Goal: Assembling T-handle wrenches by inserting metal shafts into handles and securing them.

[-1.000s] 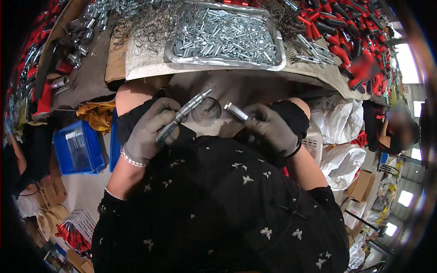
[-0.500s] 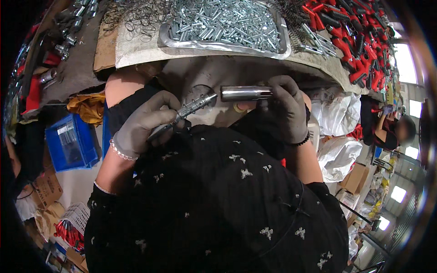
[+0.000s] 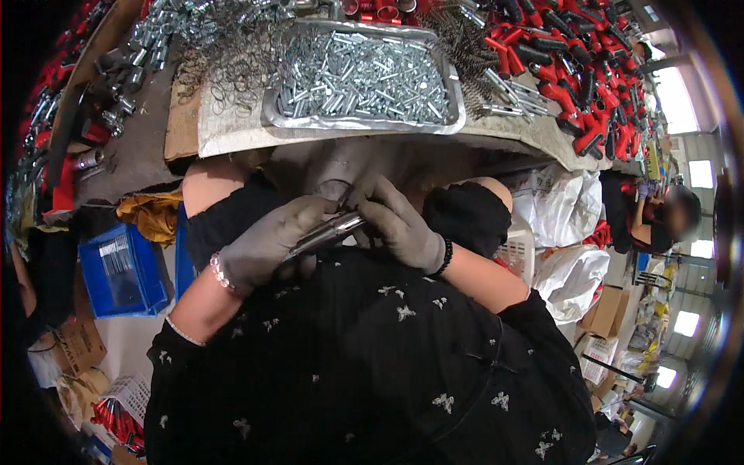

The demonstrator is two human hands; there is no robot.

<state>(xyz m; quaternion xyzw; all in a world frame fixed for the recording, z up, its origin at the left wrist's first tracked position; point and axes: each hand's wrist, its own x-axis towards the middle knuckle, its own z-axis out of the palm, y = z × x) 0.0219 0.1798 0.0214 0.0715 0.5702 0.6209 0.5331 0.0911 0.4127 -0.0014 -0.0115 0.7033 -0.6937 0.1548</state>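
A shiny metal tube point(image 3: 332, 232) lies slantwise between my two gloved hands, just above my lap. My left hand point(image 3: 267, 242) is closed round its lower left part, with the thumb and fingers along the top. At its upper right end my right hand point(image 3: 399, 231) is closed, the fingers bent over the tip. The thin rod with a coil spring cannot be made out now; the tube and fingers cover that spot. Beyond my hands, on the bench, a metal tray point(image 3: 364, 124) holds a heap of small steel pins point(image 3: 368, 77).
Thin wire springs point(image 3: 232, 74) lie left of the tray. To its right are dark coil springs point(image 3: 461, 46), metal rods point(image 3: 515, 97) and red-and-black tool handles point(image 3: 593, 101). A blue crate point(image 3: 124, 271) stands at left, white sacks point(image 3: 570, 209) at right. Another person point(image 3: 659, 221) sits far right.
My hands have come together; the right moved left with the tube, meeting the left. The spring-fitted rod in my left hand has gone from sight. More of the bench shows.
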